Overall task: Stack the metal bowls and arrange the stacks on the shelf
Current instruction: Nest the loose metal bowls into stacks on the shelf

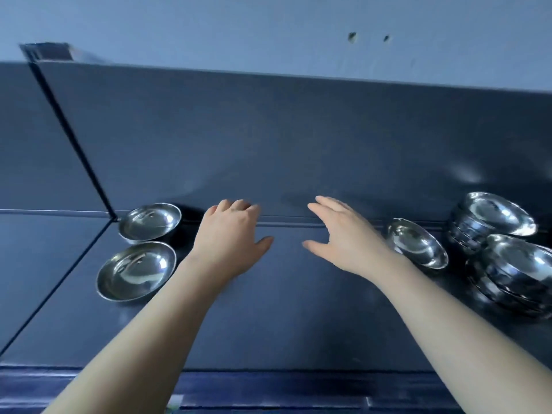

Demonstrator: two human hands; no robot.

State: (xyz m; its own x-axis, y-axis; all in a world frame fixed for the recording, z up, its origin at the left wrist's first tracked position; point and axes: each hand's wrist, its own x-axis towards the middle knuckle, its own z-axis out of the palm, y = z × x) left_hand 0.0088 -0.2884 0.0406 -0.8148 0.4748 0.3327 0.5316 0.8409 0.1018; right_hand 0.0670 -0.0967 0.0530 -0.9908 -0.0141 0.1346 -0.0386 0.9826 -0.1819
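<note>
dark blue shelf [283, 324] | pale wall [268, 31] | hands empty: left hand [230, 237] loosely curled, right hand [346, 237] spread

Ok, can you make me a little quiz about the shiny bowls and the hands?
1. True or false: the left hand holds a bowl.
2. How many single bowls lie to the left of both hands? A) one B) two C) four
3. Fill in: the two stacks stand at the far ____ end of the shelf.

Key: 1 false, the left hand and the right hand both hold nothing. 2 B. 3 right.
</note>
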